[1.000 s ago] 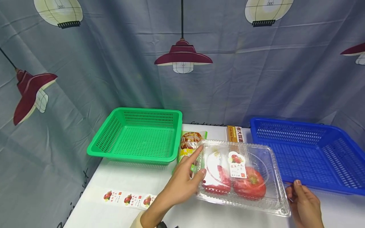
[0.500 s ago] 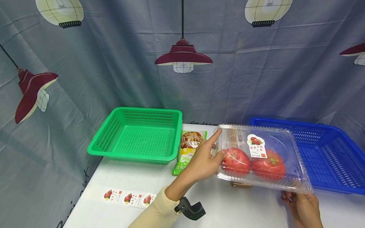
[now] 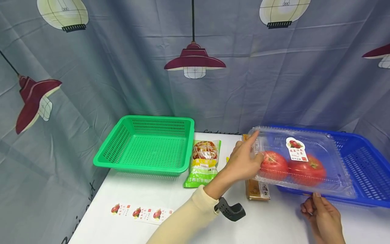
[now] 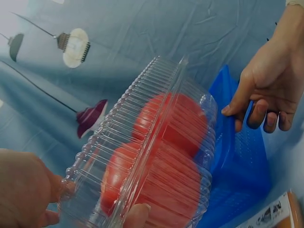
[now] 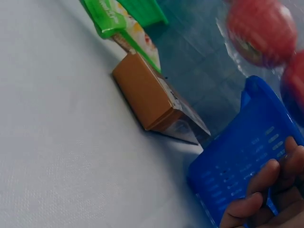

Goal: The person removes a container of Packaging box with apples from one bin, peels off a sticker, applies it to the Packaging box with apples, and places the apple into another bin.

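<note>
A clear plastic clamshell box holds two red tomatoes and has a white fruit sticker on its lid. My left hand grips the box by its left side, thumb on one face. It hangs tilted above the near-left part of the blue basket. With thumb and curled fingers, my right hand pinches the basket's front rim, as the left wrist view also shows around the rim. In the right wrist view the fingers partly cover the basket wall.
A green basket stands at the back left. Beside it lies a green-and-yellow food packet. An orange-brown box stands between packet and blue basket, partly hidden by the clamshell. A strip of fruit stickers lies on the white table.
My left hand has carried the clamshell box to the right and farther back, from above the middle of the table to over the blue basket. The right hand has stayed at the basket's front rim.
</note>
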Demonstrator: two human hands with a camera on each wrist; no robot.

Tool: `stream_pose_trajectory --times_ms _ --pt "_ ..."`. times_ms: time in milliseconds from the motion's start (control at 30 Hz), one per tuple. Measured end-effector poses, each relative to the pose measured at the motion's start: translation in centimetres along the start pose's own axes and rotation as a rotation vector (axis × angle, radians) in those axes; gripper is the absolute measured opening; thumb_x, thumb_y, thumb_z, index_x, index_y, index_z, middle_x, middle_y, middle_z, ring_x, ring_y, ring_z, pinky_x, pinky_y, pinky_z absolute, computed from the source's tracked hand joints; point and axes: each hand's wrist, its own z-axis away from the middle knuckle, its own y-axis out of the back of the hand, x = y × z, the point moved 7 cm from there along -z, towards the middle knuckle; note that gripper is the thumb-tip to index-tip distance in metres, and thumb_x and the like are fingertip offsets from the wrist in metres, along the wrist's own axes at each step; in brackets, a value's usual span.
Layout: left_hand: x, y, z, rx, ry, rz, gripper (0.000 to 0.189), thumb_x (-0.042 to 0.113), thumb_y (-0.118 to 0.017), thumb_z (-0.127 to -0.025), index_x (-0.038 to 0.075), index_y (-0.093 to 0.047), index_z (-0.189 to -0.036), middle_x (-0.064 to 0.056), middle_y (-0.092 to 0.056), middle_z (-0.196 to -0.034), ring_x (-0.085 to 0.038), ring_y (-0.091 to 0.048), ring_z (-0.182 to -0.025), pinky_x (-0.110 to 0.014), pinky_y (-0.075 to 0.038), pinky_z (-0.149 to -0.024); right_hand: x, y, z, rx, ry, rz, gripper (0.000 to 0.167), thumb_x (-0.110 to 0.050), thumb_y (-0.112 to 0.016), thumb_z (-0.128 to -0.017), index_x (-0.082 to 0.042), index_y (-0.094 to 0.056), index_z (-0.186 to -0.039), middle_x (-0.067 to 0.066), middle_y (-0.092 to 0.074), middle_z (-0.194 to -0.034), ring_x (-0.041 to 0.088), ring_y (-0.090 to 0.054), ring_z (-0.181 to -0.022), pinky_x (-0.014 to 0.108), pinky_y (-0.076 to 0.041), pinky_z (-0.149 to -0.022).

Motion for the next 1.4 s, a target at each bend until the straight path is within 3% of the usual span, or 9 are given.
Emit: stream_pose_trajectory --times_ms 67,200,400,667,767,900,1000,1233,1400 --pt "0.4 -0.9 -0.6 -0.007 -0.009 -0.013 0.068 0.026 -0.059 -0.097 0.030 -0.026 -0.156 -0.001 -0.054 -0.136 -0.015 -0.044 -0.127 -0.037 -0.039 -0.101 -0.1 0.2 0.1 0.009 -0.002 0.021 0.034 -0.022 -0.044 -0.105 -0.001 -0.059 -0.083 0.006 -0.046 -0.066 0.019 -0.053 -0.066 0.028 -0.044 -0.061" --pt "1.1 -2.5 -1.6 -0.002 -0.021 -0.038 0.067 0.026 -0.059 -0.097 0.026 -0.028 -0.156 0.000 -0.052 -0.141 -0.015 -0.041 -0.130 -0.034 -0.035 -0.105 -0.2 0.4 0.2 0.026 -0.014 0.059 0.033 -0.023 -0.044 -0.105 -0.003 -0.065 -0.088 0.005 -0.046 -0.065 0.018 -0.052 -0.064 0.028 -0.043 -0.059" --pt "1.3 -4.1 -2.7 0.025 0.026 -0.069 0.068 0.029 -0.061 -0.096 0.032 -0.028 -0.155 -0.008 -0.049 -0.142 -0.016 -0.046 -0.122 -0.033 -0.041 -0.098 -0.4 0.2 0.3 0.033 -0.022 0.064 0.033 -0.023 -0.045 -0.105 -0.004 -0.071 -0.097 0.004 -0.048 -0.065 0.017 -0.055 -0.064 0.027 -0.046 -0.059" --pt "1.7 -5.7 -3.7 0.038 0.040 -0.087 0.070 0.030 -0.063 -0.094 0.033 -0.029 -0.155 -0.011 -0.052 -0.126 -0.012 -0.052 -0.097 -0.026 -0.045 -0.082 -0.2 0.0 0.3 0.030 -0.028 0.066 0.033 -0.024 -0.045 -0.105 -0.005 -0.071 -0.097 0.004 -0.046 -0.065 0.016 -0.054 -0.064 0.027 -0.046 -0.060" --pt "2.0 -6.5 -4.2 0.052 0.042 -0.122 0.070 0.030 -0.064 -0.093 0.033 -0.030 -0.154 -0.014 -0.052 -0.126 -0.013 -0.054 -0.097 -0.026 -0.046 -0.079 -0.1 0.0 0.2 0.038 -0.025 0.066 0.033 -0.023 -0.045 -0.105 -0.005 -0.071 -0.097 0.004 -0.045 -0.065 0.017 -0.054 -0.064 0.027 -0.045 -0.060" --pt "2.3 -7.6 -4.6 0.071 0.069 -0.151 0.070 0.031 -0.065 -0.092 0.035 -0.031 -0.154 -0.015 -0.049 -0.135 -0.017 -0.054 -0.111 -0.028 -0.046 -0.087 0.0 0.1 0.2 0.032 -0.013 0.057 0.033 -0.022 -0.044 -0.105 -0.004 -0.070 -0.096 0.005 -0.045 -0.064 0.018 -0.054 -0.064 0.027 -0.045 -0.059" --pt "2.3 -8.4 -4.9 0.077 0.098 -0.170 0.070 0.032 -0.066 -0.092 0.037 -0.032 -0.153 -0.016 -0.046 -0.138 -0.021 -0.055 -0.113 -0.031 -0.046 -0.089 -0.1 0.0 0.2 0.013 0.003 0.034 0.034 -0.021 -0.043 -0.105 -0.003 -0.070 -0.097 0.006 -0.046 -0.064 0.018 -0.055 -0.063 0.027 -0.046 -0.059" --pt "2.3 -10.0 -5.5 0.100 0.140 -0.265 0.071 0.036 -0.068 -0.089 0.042 -0.034 -0.151 -0.014 -0.050 -0.126 -0.023 -0.060 -0.083 -0.028 -0.047 -0.068 -0.3 0.1 0.2 0.000 0.024 0.013 0.034 -0.019 -0.042 -0.106 -0.002 -0.069 -0.096 0.006 -0.046 -0.063 0.018 -0.054 -0.063 0.026 -0.046 -0.060" --pt "2.2 -10.8 -5.7 0.103 0.176 -0.266 0.070 0.034 -0.068 -0.089 0.044 -0.034 -0.150 -0.018 -0.046 -0.138 -0.029 -0.063 -0.097 -0.033 -0.050 -0.075 -0.2 0.2 0.3 0.020 0.015 0.022 0.034 -0.021 -0.044 -0.105 -0.001 -0.069 -0.097 0.006 -0.046 -0.063 0.018 -0.054 -0.063 0.027 -0.047 -0.060"
